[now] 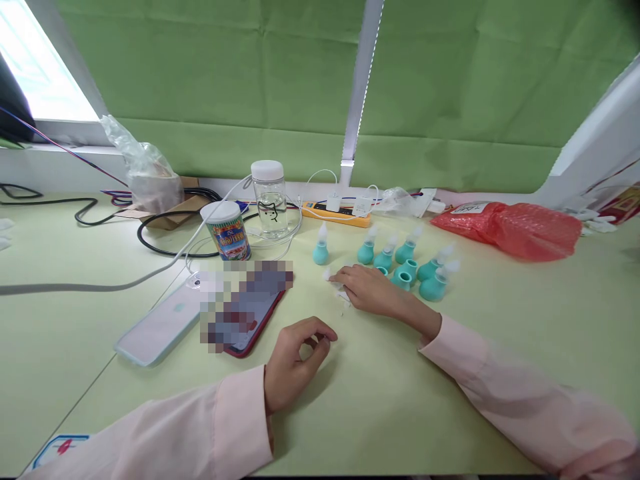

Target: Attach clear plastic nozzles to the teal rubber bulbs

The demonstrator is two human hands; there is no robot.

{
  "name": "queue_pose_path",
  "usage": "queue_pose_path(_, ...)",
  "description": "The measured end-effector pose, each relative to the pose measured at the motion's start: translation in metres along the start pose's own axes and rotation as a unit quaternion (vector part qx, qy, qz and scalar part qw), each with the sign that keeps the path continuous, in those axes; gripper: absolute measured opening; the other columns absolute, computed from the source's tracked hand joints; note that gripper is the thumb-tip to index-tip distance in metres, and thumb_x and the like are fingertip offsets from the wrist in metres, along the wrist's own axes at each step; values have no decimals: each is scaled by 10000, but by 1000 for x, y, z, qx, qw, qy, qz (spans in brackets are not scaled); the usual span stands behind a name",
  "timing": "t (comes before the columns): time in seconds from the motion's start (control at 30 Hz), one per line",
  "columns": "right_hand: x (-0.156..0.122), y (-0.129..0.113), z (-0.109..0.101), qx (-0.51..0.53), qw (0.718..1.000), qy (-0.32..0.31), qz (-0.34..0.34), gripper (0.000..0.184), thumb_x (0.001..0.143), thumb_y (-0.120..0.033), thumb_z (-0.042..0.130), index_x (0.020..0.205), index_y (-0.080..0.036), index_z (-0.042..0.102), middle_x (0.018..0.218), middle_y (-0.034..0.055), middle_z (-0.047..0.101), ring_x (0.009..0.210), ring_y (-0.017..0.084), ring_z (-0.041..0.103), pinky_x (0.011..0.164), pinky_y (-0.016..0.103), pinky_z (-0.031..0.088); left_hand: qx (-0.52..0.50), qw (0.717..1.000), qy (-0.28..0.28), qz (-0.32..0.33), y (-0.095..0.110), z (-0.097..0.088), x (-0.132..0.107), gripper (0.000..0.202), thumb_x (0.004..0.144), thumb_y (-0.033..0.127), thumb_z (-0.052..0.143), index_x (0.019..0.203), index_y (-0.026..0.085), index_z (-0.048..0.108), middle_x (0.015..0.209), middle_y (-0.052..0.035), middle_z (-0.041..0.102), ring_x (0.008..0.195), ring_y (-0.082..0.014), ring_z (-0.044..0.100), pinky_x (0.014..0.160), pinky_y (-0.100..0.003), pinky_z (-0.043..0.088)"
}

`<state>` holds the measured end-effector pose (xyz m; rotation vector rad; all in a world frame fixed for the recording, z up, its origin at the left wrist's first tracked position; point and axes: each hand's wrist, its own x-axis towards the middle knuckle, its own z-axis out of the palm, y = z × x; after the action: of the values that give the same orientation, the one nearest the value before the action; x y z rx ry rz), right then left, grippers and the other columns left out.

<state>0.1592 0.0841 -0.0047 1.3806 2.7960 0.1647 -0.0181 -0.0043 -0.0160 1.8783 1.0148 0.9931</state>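
Note:
My right hand reaches low over the table, its fingers drawn together with the tips at a small white piece. More white bits lie under and beside those fingers. Close to it, teal squeeze bulbs with white translucent nozzles stand upright in a group, and one such bulb stands apart to the left. Among the group are teal bulbs without nozzles, their round openings showing; one is partly hidden by my right hand. My left hand rests nearer me, thumb and fingers curled together, nothing visible in them.
Left of my hands lie a red-cased phone and a pale-cased phone. Behind them are a printed canister, a clear bottle and cables. An orange power strip and red plastic packaging lie along the back.

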Motion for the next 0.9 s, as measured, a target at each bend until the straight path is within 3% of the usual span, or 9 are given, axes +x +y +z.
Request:
queue_pose_path(0.27, 0, 1, -3, -10, 1000, -12, 6, 347, 841, -186, 352, 1170, -259, 439, 910, 68, 545, 773, 187, 558, 484, 233, 297, 7, 1000, 5, 12, 0, 0, 0, 157, 757, 134, 424, 740, 152, 579, 719, -41, 606, 671, -135, 548, 597, -238, 443)
queue_pose_path(0.43, 0, 4, -6, -6, 1000, -18, 0, 297, 852, -212, 327, 1096, -236, 496, 929, 62, 552, 782, 181, 559, 485, 232, 298, 12, 1000, 4, 14, 0, 1, 0, 159, 758, 130, 418, 736, 148, 575, 717, -41, 601, 670, -134, 547, 597, -237, 442)
queue_pose_path(0.9, 0, 3, -6, -3, 1000, -24, 15, 305, 848, -238, 333, 1114, -233, 480, 923, 69, 533, 756, 185, 565, 491, 232, 315, 16, 1000, 4, 22, -1, 0, -2, 163, 764, 103, 407, 745, 149, 562, 733, -37, 592, 685, -128, 539, 605, -234, 431)
